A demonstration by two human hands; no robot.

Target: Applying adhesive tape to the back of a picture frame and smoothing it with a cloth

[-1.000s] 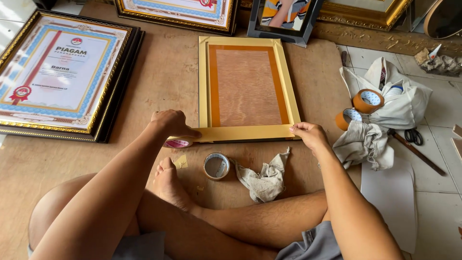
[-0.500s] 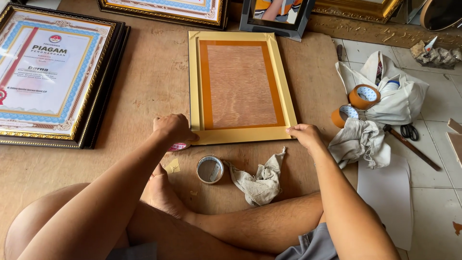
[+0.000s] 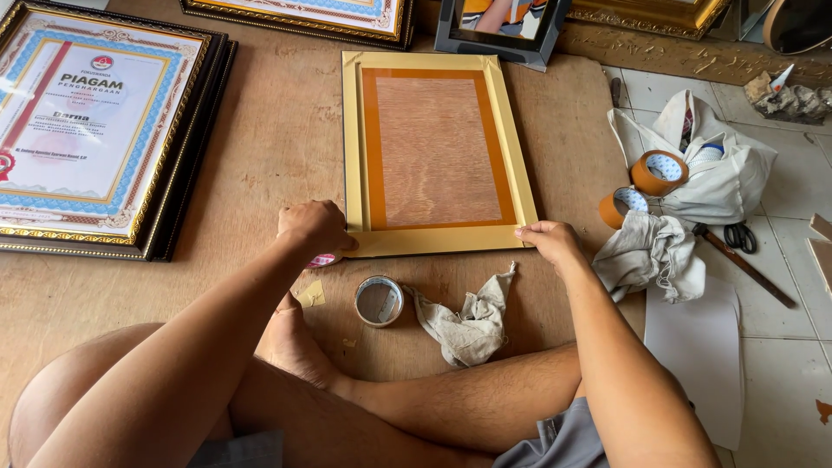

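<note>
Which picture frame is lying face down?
The gold frame between both hands shows its brown taped back. The other frames around it lie picture-side up.

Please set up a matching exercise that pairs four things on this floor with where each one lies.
Things:
1. small round tin
2. crumpled rag
3. tape rolls
4. scissors

Places:
A. against the white cloth bag
B. on the tiles, right of the grey cloth
C. below the gold frame, nearer the left hand
D. below the frame, nearer the right hand

Pairs: 1-C, 2-D, 3-A, 4-B
</note>
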